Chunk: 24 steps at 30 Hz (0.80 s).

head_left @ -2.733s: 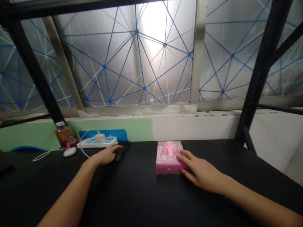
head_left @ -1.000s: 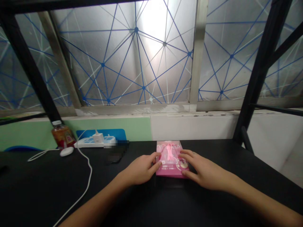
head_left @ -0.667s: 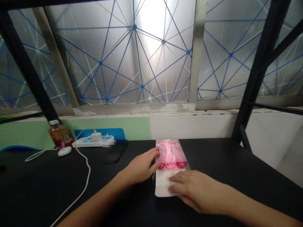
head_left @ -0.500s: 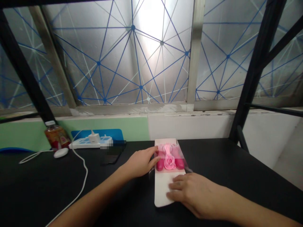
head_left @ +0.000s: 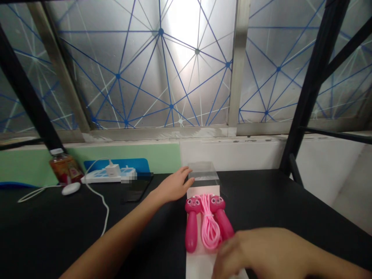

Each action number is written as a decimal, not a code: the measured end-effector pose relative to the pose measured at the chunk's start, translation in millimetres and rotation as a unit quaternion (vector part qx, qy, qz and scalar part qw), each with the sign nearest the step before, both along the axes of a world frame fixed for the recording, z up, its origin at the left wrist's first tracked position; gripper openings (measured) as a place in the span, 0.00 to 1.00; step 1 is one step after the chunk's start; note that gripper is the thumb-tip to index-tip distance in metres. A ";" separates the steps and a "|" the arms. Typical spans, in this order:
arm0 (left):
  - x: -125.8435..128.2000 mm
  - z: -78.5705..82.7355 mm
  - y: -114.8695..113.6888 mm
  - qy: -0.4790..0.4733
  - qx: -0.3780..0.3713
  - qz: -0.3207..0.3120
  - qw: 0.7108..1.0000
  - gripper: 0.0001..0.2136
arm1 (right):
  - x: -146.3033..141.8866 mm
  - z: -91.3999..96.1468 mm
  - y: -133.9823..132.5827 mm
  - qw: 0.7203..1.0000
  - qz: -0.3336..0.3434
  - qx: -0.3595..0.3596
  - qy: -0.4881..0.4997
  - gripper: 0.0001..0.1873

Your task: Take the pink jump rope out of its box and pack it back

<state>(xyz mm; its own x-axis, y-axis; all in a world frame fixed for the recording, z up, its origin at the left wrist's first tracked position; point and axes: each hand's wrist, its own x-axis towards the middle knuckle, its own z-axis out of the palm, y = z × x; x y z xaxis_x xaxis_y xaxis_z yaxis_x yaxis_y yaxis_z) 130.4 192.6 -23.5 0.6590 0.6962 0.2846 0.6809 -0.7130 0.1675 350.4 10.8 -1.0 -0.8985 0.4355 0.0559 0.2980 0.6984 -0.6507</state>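
Observation:
A pink skipping rope (head_left: 210, 231) lies on a pale card (head_left: 200, 266), its light pink cord bundled between two dark pink handles with animal faces. The card sticks out toward me from a clear plastic box (head_left: 203, 174), which lies on the black table. My left hand (head_left: 174, 184) holds the box at its left side, fingertips and thumb at the edge. Closed over the lower right of the card is my right hand (head_left: 247, 250), blurred, its fingertips partly hidden. It covers the end of the right handle.
At the back left are a drink bottle (head_left: 65, 166), a white power strip (head_left: 99, 176) with a charger (head_left: 112, 170), a white mouse-like object (head_left: 71, 188) and a dark phone (head_left: 136, 190). A white cable (head_left: 106, 209) crosses the table (head_left: 276, 201). Black frame posts (head_left: 302, 93) flank the window.
My right hand has moved toward me with the card and skipping rope, which have slid out of the clear box. My left hand stays at the box's left side, slightly higher.

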 end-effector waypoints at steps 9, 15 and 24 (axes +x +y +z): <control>-28.2 -8.2 -83.5 0.038 -0.110 -0.025 0.993 0.19 | 7.5 -56.8 43.1 0.908 -0.383 0.167 0.006 0.14; -39.8 -26.6 -72.2 -0.059 -0.188 -0.005 0.980 0.17 | -11.0 -77.1 56.6 0.914 -0.382 0.124 0.064 0.12; -43.6 -20.9 -74.8 -0.042 -0.240 -0.051 0.969 0.17 | -1.2 -77.1 48.6 0.934 -0.343 0.048 0.091 0.13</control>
